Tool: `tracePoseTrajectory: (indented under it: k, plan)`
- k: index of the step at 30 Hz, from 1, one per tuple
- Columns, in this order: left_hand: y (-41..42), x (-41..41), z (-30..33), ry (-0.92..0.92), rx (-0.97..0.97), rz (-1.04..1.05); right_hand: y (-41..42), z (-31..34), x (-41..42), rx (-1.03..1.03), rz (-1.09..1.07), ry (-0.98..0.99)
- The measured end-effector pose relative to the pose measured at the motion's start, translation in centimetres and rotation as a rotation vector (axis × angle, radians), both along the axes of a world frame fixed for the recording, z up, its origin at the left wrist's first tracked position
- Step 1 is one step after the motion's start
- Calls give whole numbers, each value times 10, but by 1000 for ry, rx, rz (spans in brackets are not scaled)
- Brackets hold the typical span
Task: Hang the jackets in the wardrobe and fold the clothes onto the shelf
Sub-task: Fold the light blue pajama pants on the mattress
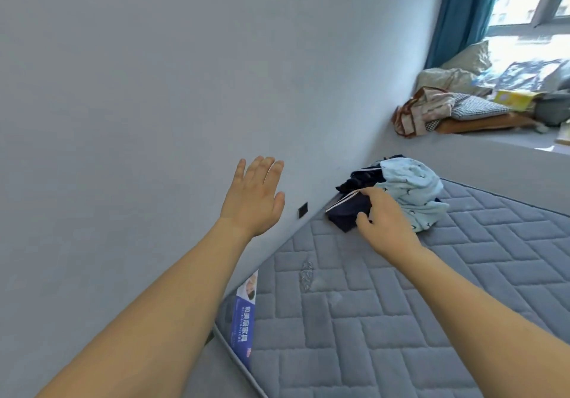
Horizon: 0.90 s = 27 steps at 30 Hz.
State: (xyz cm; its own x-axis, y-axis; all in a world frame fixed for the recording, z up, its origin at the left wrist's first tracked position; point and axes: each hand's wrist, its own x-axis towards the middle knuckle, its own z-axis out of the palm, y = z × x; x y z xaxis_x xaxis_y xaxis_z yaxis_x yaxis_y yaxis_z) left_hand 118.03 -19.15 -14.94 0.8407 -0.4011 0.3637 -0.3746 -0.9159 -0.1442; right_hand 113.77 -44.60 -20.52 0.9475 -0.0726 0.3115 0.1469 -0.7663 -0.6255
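grey quilted mattress (401, 305) against a bare wall, clothes pile at centre right: right hand (385, 221) grips navy folded garment (345, 215), left hand (256, 197) spread, holding nothing; one-handed lift may undo the fold or drag the pale blue garment (410, 191)

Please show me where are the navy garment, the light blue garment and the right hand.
navy garment (347, 212), head view, folded dark part.
light blue garment (410, 181), head view, bunched middle.
right hand (387, 218), head view, back of hand.
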Motion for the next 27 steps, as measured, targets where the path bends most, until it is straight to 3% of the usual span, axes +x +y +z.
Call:
tracePoseTrajectory:
  k: [9, 16, 21, 25, 27]
  plan:
    - [-100, 182, -85, 215, 10, -158, -92, -115, 128, 132, -250, 189]
    - [-221, 362, -271, 555, -101, -258, -191, -290, 272, 174, -495, 270]
    - [-341, 452, -426, 739, -131, -407, -272, -465, 345, -63, -548, 327]
    - [-446, 512, -504, 711, -214, -493, -310, -580, 384, -146, -581, 534]
    - [-481, 536, -551, 696, -255, -452, -313, -630, 378, -330, -624, 470]
